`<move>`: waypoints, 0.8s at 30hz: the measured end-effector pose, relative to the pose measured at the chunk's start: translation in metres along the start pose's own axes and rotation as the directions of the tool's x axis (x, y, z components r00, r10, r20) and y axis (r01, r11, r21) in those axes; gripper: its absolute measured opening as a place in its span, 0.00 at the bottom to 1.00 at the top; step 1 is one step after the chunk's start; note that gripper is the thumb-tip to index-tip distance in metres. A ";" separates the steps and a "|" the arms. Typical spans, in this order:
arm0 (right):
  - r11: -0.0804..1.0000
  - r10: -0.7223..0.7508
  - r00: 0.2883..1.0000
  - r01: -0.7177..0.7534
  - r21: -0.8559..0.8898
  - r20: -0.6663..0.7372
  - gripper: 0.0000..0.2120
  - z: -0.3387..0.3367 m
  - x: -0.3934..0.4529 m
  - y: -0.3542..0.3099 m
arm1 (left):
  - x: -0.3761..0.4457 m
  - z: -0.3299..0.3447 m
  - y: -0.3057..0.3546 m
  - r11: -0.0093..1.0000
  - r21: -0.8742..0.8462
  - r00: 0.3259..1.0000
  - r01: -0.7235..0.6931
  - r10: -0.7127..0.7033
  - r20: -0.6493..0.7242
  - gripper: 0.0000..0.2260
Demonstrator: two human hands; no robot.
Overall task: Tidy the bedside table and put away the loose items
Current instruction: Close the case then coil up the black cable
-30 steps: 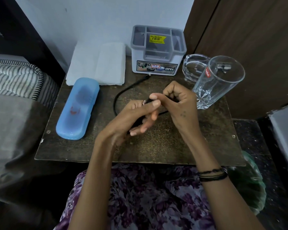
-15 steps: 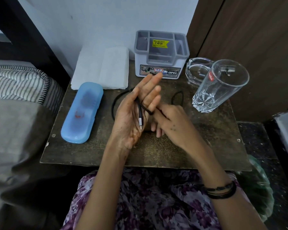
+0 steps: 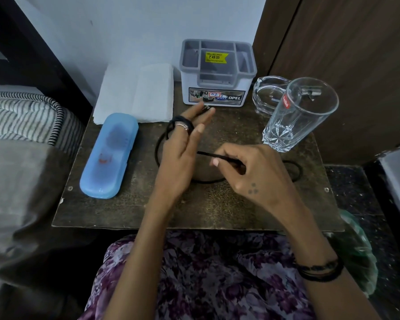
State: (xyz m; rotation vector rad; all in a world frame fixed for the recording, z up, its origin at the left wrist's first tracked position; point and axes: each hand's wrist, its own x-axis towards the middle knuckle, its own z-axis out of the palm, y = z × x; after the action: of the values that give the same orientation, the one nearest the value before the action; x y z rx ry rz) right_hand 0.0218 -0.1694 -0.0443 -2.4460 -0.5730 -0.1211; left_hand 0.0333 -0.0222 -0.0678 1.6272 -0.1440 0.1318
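At frame centre the black cable (image 3: 208, 154) is wound round the left hand (image 3: 183, 153)'s straight fingers; the right hand (image 3: 249, 172) pinches its slack above the tabletop (image 3: 217, 209). Light, limp, springy: grip near the loops

Your left hand (image 3: 180, 158) sits mid-frame with fingers straight, a black cable (image 3: 208, 181) wound around them, its plug end poking out between the fingertips. Your right hand (image 3: 252, 174), just right of centre, pinches the cable's free run. The rest loops across the bedside table (image 3: 129, 213). A blue case (image 3: 109, 155) lies at left, folded tissues (image 3: 134, 95) upper left, a grey organiser (image 3: 217, 72) top centre, and a glass tumbler (image 3: 298, 114) with a glass ashtray (image 3: 267, 93) upper right.
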 end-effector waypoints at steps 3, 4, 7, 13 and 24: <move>0.991 -0.083 0.984 0.065 -0.115 -0.161 0.05 0.000 0.002 0.001 | -0.003 -0.001 0.000 0.986 0.169 0.998 -0.002 -0.009 0.065 0.11; 0.989 -0.097 0.971 0.068 -0.134 -0.219 0.06 -0.001 0.002 0.002 | -0.004 -0.002 0.000 0.982 0.188 0.997 0.014 -0.028 0.073 0.11; 0.982 -0.138 0.916 0.077 -0.172 -0.377 0.11 -0.001 0.003 0.003 | -0.005 -0.004 0.006 0.991 0.124 0.990 0.042 -0.058 0.129 0.14; 0.948 -0.297 0.809 0.185 -0.259 -0.507 0.07 0.006 0.004 0.004 | -0.005 -0.004 0.009 1.000 0.010 0.998 -0.024 0.024 0.054 0.16; 0.983 -0.109 0.873 0.167 0.081 -0.476 0.15 0.021 0.015 0.005 | -0.006 0.000 0.011 0.878 -0.405 0.950 0.256 -0.152 0.272 0.21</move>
State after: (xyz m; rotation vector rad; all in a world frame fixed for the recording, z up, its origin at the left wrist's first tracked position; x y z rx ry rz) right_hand 0.0368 -0.1550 -0.0610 -2.1448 -0.5151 -0.7002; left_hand 0.0259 -0.0233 -0.0584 1.1915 -0.1656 -0.2454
